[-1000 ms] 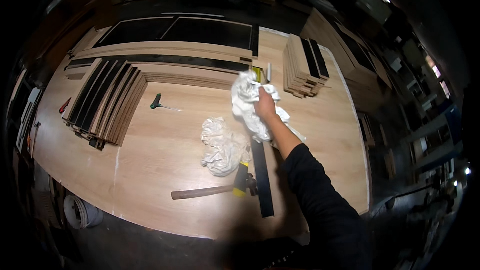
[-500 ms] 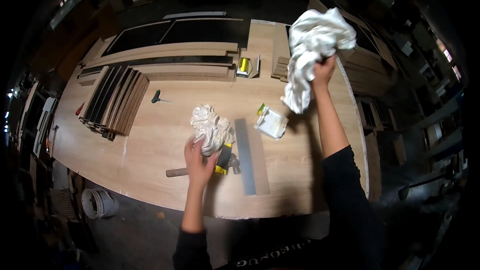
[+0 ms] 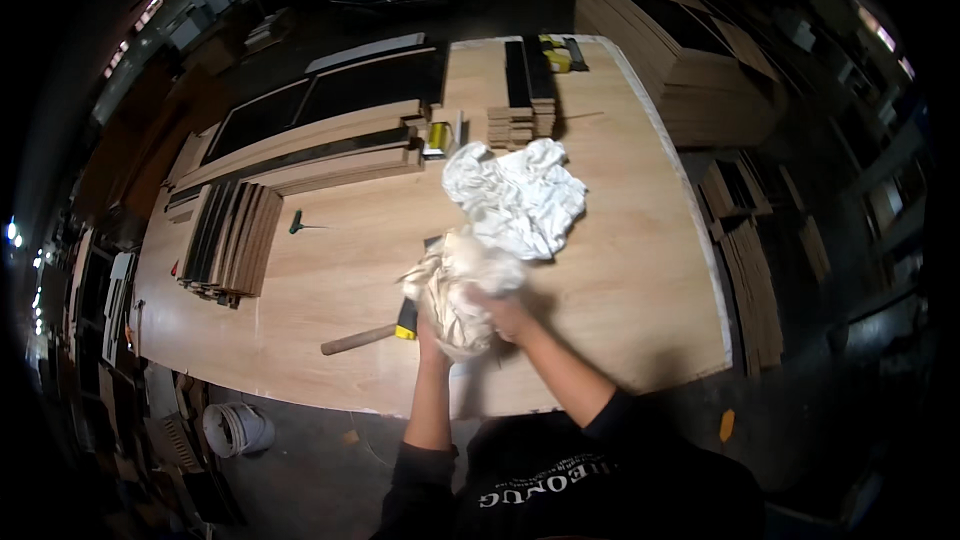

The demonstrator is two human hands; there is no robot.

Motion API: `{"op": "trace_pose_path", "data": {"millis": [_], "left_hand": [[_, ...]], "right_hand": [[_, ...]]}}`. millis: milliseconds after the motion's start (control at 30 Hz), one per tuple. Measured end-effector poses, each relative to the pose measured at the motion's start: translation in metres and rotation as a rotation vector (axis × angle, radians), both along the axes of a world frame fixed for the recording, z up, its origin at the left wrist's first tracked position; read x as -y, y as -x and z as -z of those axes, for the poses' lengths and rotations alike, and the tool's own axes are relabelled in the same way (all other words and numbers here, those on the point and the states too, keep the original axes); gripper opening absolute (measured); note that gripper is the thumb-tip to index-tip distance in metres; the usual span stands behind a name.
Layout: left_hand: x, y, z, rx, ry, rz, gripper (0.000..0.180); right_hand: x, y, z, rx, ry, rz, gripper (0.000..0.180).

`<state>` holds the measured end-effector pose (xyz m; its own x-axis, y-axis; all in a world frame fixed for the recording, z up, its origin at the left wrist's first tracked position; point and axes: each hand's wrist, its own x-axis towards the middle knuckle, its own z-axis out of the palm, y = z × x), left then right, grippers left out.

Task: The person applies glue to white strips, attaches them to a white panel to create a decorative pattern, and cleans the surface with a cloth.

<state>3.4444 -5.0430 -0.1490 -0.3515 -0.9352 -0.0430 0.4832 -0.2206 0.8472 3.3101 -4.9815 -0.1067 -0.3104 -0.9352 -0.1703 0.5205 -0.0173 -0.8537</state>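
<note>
Both hands now meet at the workbench's (image 3: 640,340) near edge: right hand (image 3: 505,315) and left hand (image 3: 432,325) clamp one crumpled white cloth (image 3: 490,240). Cloth hides the fingers and most of a wooden-handled hammer (image 3: 358,339). Open bench lies right; plank stacks (image 3: 232,240) stand left, farther back.

A crumpled white cloth (image 3: 518,198) and a bunched cream rag (image 3: 452,292) are held together above the workbench (image 3: 640,270), near the middle of its front edge.
</note>
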Motion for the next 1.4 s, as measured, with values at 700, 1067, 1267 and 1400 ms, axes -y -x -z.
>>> {"op": "trace_pose_path", "data": {"millis": [700,1067,1267,1400], "left_hand": [[0.009,-0.166,-0.066,-0.139,-0.15,-0.659,0.056],[0.018,-0.105,-0.029,1.417,0.746,-0.621,0.05],[-0.095,-0.051,-0.005,0.92,0.281,-0.248,0.036],[-0.109,-0.036,-0.016,0.572,0.034,-0.071,0.041]], "right_hand": [[-0.165,0.187,0.041,0.487,0.132,0.611,0.012],[0.03,0.175,0.055,-1.653,-0.468,0.245,0.054],[0.071,0.328,-0.026,-0.651,-0.164,0.714,0.028],[0.005,0.246,-0.143,0.028,0.289,0.413,0.037]]}}
